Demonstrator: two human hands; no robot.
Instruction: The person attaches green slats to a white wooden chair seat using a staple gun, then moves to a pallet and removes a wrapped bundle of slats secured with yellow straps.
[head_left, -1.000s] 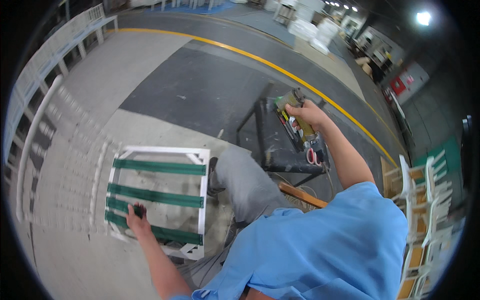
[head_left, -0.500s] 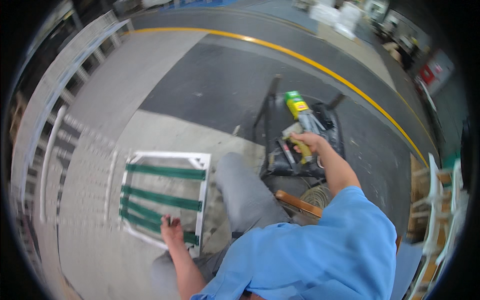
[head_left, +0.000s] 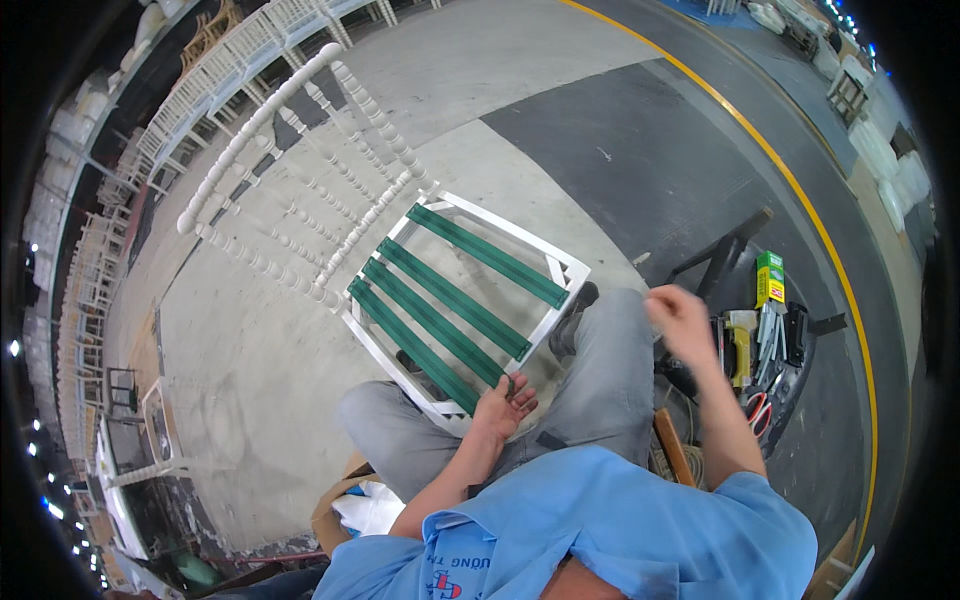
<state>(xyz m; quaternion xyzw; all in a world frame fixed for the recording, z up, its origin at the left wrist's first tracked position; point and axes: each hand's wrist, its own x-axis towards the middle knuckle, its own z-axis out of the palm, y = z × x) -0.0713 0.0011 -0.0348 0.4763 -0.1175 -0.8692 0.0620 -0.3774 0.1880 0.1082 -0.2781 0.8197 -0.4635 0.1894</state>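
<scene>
Head view | My left hand point(head_left: 508, 402) pinches the front end of a green webbing strap point(head_left: 436, 323) at the white spindle-back chair's point(head_left: 510, 228) seat edge; blurred right hand point(head_left: 683, 325), grip unclear to me | Loosened fingers could let webbing slacken or skew | Chair on concrete floor point(head_left: 250, 400); tool-laden black stand point(head_left: 793, 395) rightward; white chair row point(head_left: 215, 120) beyond

Yellow floor line point(head_left: 762, 138), lined-up white chairs point(head_left: 232, 76), pale bundles point(head_left: 908, 182)
</scene>
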